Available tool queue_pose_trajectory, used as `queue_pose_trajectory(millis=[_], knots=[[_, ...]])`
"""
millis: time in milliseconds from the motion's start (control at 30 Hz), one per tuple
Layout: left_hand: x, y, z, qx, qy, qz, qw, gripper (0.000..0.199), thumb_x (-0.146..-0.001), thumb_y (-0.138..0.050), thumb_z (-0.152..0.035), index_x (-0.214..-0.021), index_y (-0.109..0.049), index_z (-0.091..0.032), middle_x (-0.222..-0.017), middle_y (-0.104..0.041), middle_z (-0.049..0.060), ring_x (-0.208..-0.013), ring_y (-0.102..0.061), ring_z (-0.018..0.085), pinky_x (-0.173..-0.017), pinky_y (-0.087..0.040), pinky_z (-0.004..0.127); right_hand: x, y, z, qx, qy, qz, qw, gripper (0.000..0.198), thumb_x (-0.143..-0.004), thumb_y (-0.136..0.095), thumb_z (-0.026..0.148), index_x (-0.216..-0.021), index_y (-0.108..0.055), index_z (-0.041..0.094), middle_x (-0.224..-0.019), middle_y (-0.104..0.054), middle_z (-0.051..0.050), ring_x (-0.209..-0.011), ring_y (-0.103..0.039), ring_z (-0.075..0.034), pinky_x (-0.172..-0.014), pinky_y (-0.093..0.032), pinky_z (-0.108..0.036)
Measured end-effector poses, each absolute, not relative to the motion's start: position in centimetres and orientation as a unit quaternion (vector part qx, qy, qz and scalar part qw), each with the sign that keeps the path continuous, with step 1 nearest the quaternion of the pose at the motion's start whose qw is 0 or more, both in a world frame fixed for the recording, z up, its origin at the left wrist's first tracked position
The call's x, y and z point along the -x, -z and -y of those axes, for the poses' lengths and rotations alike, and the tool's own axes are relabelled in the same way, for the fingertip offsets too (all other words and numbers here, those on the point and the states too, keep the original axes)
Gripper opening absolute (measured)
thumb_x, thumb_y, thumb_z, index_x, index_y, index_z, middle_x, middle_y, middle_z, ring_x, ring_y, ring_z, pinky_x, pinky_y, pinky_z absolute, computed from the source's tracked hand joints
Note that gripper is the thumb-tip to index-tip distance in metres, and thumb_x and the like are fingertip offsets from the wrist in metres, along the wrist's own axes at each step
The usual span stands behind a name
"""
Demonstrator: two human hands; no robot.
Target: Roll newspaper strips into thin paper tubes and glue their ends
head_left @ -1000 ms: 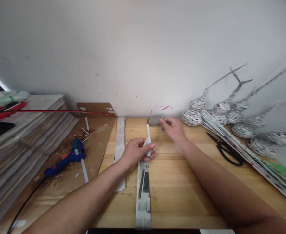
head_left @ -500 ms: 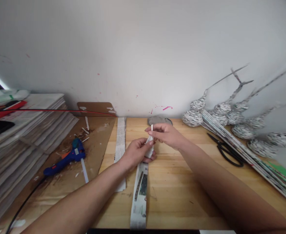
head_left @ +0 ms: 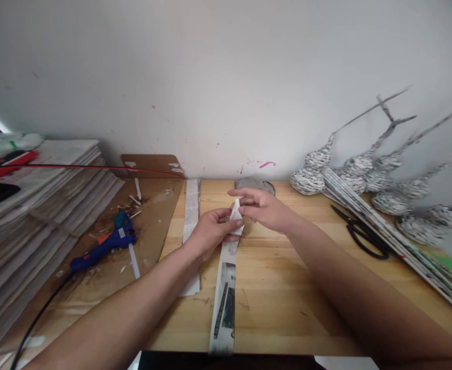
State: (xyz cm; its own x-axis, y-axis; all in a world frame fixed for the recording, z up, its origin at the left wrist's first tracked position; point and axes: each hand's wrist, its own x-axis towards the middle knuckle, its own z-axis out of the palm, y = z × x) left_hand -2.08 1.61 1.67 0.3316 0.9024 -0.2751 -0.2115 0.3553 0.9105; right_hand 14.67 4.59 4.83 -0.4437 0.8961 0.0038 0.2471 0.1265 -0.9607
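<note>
A long newspaper strip (head_left: 225, 293) runs from my hands down to the front edge of the wooden table. Its upper end narrows to a folded or rolled white tip. My left hand (head_left: 218, 228) pinches the strip just below that tip, thumb on top. Close against the tip is my right hand (head_left: 262, 208), thumb and fingers around its side, with the index finger stretched above it. Whether the right fingertips press on the paper is partly hidden. Behind my left forearm lies a pile of similar newspaper strips (head_left: 191, 210).
At left, a blue glue gun (head_left: 102, 252) lies on stained cardboard beside a tall newspaper stack (head_left: 56, 205). A grey flat object (head_left: 255, 185) rests by the wall. At right are black scissors (head_left: 360, 234), paper rods (head_left: 383, 231) and several woven paper gourds (head_left: 308, 181).
The strip's tip looks wider and less upright. My right index finger has lifted and straightened above it. The view has shifted slightly, showing the table's front edge.
</note>
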Motion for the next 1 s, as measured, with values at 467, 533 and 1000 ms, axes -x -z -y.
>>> queue_pose_trajectory(millis=[467, 533, 1000], knots=[[2.2, -1.5, -1.7, -0.44, -0.404, -0.458, 0.658, 0.033, -0.063, -0.08, -0.038, -0.08, -0.067, -0.014, -0.08, -0.067, 0.004, -0.067, -0.061, 0.013, -0.06, -0.054, 0.026, -14.8, -5.1, -5.0, 0.452, -0.544, 0.635, 0.31, 0.032, -0.074, -0.067, 0.043, -0.087, -0.072, 0.014, -0.062, -0.057, 0.001, -0.054, -0.044, -0.008, -0.048, -0.032, -0.022], [2.1, -1.6, -1.7, -0.441, -0.405, -0.459, 0.656, 0.033, -0.064, -0.079, -0.039, -0.08, -0.067, -0.013, -0.08, -0.067, 0.005, -0.067, -0.062, 0.013, -0.06, -0.053, 0.026, -14.9, -5.2, -5.0, 0.445, -0.57, 0.623, 0.301, 0.032, -0.073, -0.068, 0.042, -0.086, -0.071, 0.013, -0.063, -0.057, 0.001, -0.054, -0.045, -0.008, -0.048, -0.031, -0.021], [2.2, -1.6, -1.8, -0.435, -0.418, -0.466, 0.647, 0.034, -0.066, -0.077, -0.043, -0.081, -0.068, -0.014, -0.077, -0.069, 0.005, -0.067, -0.064, 0.015, -0.06, -0.055, 0.027, -15.2, -5.0, -5.3, 0.466, -0.548, 0.63, 0.293, 0.035, -0.069, -0.07, 0.048, -0.067, -0.067, 0.013, -0.053, -0.05, 0.002, -0.047, -0.039, -0.007, -0.041, -0.022, -0.021]])
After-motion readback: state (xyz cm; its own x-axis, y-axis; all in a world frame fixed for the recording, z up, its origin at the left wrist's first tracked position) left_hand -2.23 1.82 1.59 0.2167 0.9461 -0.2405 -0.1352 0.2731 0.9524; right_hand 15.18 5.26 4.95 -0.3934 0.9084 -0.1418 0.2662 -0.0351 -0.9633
